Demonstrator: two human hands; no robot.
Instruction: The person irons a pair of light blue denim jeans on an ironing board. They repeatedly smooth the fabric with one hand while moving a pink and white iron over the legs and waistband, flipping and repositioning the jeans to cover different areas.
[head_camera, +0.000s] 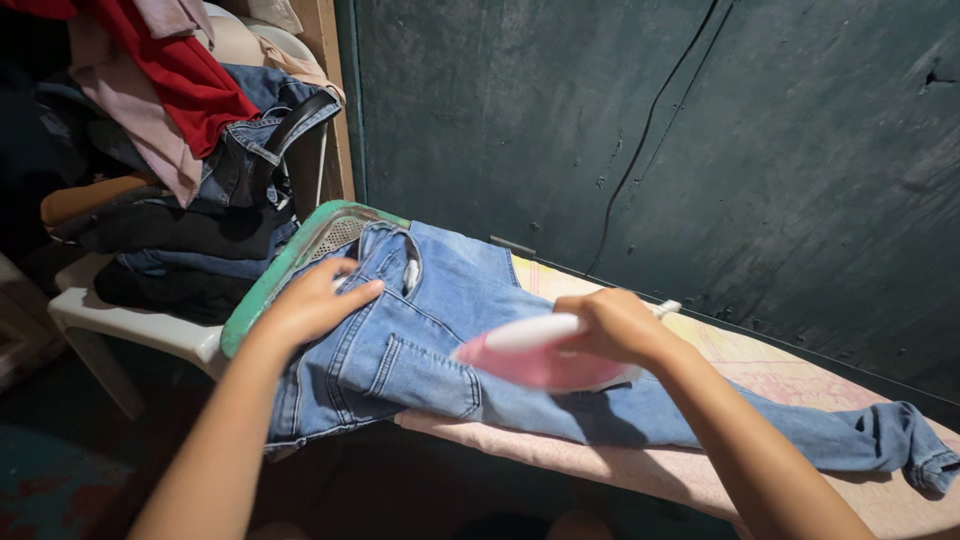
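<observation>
A pair of light blue jeans (430, 340) lies stretched along an ironing board (740, 365) with a pale patterned cover. My left hand (315, 300) rests flat on the waistband end of the jeans, fingers spread. My right hand (610, 325) grips the white handle of a pink and white iron (535, 360), which sits on the thigh part of the jeans. The leg hems (915, 445) reach the board's right end.
A green metal iron rest (290, 265) forms the board's left end. A white plastic chair (120, 325) at left carries a pile of clothes (190, 130). A dark green wall (650, 120) with a thin black cord stands right behind the board.
</observation>
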